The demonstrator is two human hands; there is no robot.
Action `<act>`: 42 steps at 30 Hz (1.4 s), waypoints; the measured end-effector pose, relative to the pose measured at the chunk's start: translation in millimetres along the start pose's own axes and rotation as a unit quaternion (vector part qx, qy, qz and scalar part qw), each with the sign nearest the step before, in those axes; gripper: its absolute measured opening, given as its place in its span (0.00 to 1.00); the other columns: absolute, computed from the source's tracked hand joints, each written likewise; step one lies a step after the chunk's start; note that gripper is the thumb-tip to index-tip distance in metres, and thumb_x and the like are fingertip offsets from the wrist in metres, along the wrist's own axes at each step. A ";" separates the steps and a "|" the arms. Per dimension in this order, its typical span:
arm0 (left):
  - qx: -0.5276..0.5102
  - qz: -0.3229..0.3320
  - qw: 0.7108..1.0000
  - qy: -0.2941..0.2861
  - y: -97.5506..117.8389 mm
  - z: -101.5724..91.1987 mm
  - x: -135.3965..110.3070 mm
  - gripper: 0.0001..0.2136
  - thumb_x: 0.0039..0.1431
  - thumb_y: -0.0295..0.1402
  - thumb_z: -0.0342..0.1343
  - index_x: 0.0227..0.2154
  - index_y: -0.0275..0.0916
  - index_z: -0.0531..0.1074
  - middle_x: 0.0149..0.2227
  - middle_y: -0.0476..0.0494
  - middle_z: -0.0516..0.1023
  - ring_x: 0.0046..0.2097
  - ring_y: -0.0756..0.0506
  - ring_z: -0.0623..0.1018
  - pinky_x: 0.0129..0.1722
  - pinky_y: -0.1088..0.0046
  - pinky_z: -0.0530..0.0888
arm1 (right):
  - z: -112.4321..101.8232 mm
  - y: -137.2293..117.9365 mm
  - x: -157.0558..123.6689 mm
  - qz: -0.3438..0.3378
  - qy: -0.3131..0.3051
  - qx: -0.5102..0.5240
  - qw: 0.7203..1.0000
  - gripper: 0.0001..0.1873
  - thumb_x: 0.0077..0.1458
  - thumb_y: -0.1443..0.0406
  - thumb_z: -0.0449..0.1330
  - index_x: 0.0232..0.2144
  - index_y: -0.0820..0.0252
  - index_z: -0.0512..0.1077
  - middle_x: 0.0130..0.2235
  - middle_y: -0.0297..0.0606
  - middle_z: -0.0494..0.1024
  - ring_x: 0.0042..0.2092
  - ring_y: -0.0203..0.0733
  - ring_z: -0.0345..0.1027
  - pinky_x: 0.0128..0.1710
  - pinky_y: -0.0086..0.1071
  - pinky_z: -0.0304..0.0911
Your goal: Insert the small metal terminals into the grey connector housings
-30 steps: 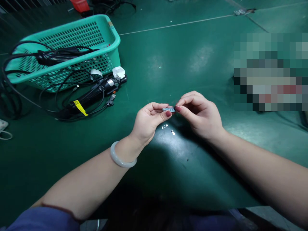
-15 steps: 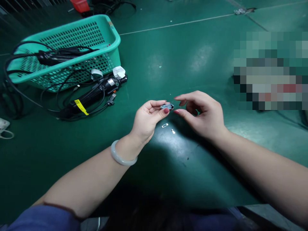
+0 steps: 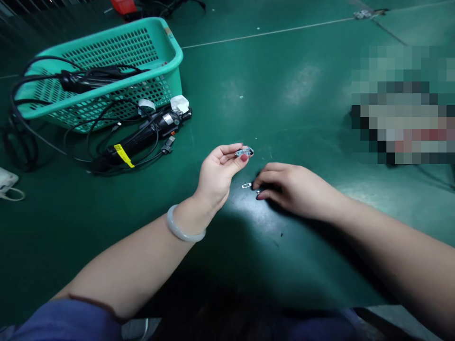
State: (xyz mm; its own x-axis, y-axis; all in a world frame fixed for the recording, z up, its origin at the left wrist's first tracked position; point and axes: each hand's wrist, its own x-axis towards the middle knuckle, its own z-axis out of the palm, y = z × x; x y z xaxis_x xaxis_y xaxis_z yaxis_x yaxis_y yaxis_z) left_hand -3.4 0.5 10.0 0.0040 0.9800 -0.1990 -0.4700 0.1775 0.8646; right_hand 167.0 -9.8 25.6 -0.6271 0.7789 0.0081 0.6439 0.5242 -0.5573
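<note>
Between the thumb and fingers of my left hand [image 3: 222, 166] is a small blue-grey part with dark and metallic areas [image 3: 245, 152], held up off the table; its exact kind is too small to make out. My right hand [image 3: 296, 187] is down at the green tabletop [image 3: 227, 265]. Its thumb and index finger are slightly apart, around a tiny shiny piece [image 3: 258, 192] on the surface. Just left of those fingertips lies a small white rectangular frame [image 3: 246, 185].
A green plastic basket [image 3: 174, 52] at the back left holds a black cylindrical device [image 3: 85, 83] with cables. A similar black device with a yellow tag [image 3: 124, 156] lies in front. A pixelated area [image 3: 405, 113] covers something at right. A white plug-like object [image 3: 7, 182] sits at far left.
My right hand has come down from beside the left hand's part to the tiny shiny piece on the table. My left hand keeps its hold on the part. The view has shifted slightly.
</note>
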 end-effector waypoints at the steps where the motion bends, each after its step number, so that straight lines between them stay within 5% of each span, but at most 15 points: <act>1: 0.002 0.000 1.000 -0.001 -0.4 -0.3 0.2 0.10 0.46 0.23 0.63 0.32 0.35 0.71 0.35 0.47 0.79 0.41 0.50 0.78 0.51 0.70 0.70 | 0.9 0.0 0.7 -0.008 -0.006 0.004 1.000 0.03 0.53 0.67 0.59 0.30 0.57 0.74 0.34 0.37 0.76 0.36 0.41 0.70 0.36 0.34 0.64; 4: 0.008 0.007 1.000 -0.009 -2.0 -1.0 0.8 0.11 0.43 0.22 0.64 0.32 0.35 0.72 0.35 0.47 0.79 0.41 0.50 0.78 0.51 0.69 0.70 | 2.0 -0.8 2.2 -0.007 0.033 0.013 0.999 0.08 0.54 0.70 0.57 0.25 0.56 0.72 0.29 0.35 0.77 0.31 0.39 0.70 0.33 0.33 0.64; 9: 0.044 -0.004 0.998 -0.051 -3.1 -0.6 -2.1 0.13 0.39 0.24 0.67 0.30 0.35 0.72 0.34 0.47 0.79 0.38 0.51 0.79 0.48 0.68 0.72 | -3.3 -3.7 -1.4 0.010 0.253 0.009 0.967 0.04 0.54 0.64 0.60 0.30 0.52 0.76 0.31 0.33 0.81 0.32 0.40 0.73 0.34 0.34 0.66; 12: 0.063 -0.021 0.995 -0.075 -3.2 0.7 -4.5 0.16 0.34 0.26 0.70 0.28 0.35 0.71 0.31 0.48 0.79 0.36 0.50 0.79 0.45 0.68 0.73 | -4.1 -3.1 -2.5 -0.018 0.317 -0.007 0.948 0.09 0.55 0.68 0.58 0.31 0.51 0.77 0.33 0.33 0.81 0.34 0.40 0.74 0.35 0.34 0.67; 17: 0.079 -0.033 0.991 -0.101 -5.1 2.3 -5.7 0.19 0.30 0.27 0.72 0.26 0.36 0.69 0.30 0.50 0.78 0.34 0.51 0.79 0.43 0.68 0.75 | 0.3 -1.3 -0.1 -0.065 0.327 -0.037 0.942 0.15 0.54 0.73 0.54 0.34 0.52 0.78 0.33 0.35 0.80 0.36 0.40 0.72 0.35 0.34 0.68; 24: 0.090 -0.020 0.990 -0.111 -7.8 0.9 -5.0 0.18 0.32 0.27 0.71 0.28 0.36 0.69 0.31 0.49 0.78 0.36 0.49 0.79 0.45 0.66 0.74 | 2.1 -10.5 -0.3 0.018 0.344 -0.078 0.936 0.06 0.52 0.65 0.62 0.35 0.52 0.77 0.33 0.36 0.78 0.34 0.39 0.71 0.33 0.34 0.67; 35: 0.074 -0.024 0.991 -0.108 -6.0 2.2 -7.3 0.15 0.36 0.21 0.68 0.27 0.35 0.70 0.31 0.49 0.79 0.36 0.50 0.79 0.47 0.65 0.74 | 2.1 -10.9 -0.2 0.023 0.347 -0.043 0.937 0.04 0.52 0.64 0.62 0.32 0.53 0.76 0.32 0.37 0.78 0.36 0.43 0.71 0.36 0.38 0.68; 42: -0.004 -0.016 0.999 -0.031 -2.5 0.1 -0.4 0.10 0.46 0.23 0.63 0.32 0.35 0.71 0.34 0.48 0.79 0.39 0.52 0.79 0.51 0.70 0.71 | -0.5 -13.2 -2.8 -0.071 0.308 -0.038 0.948 0.06 0.56 0.67 0.58 0.31 0.54 0.75 0.29 0.35 0.79 0.31 0.40 0.70 0.33 0.36 0.66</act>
State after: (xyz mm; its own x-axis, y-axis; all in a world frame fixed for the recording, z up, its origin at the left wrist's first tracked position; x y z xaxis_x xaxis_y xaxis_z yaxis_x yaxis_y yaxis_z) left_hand -2.2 -0.4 7.9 0.0748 0.9774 -0.1976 -0.4765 0.2091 0.8539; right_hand 160.4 -18.7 33.4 -0.3493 0.7397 0.5751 0.6168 0.6436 -0.4532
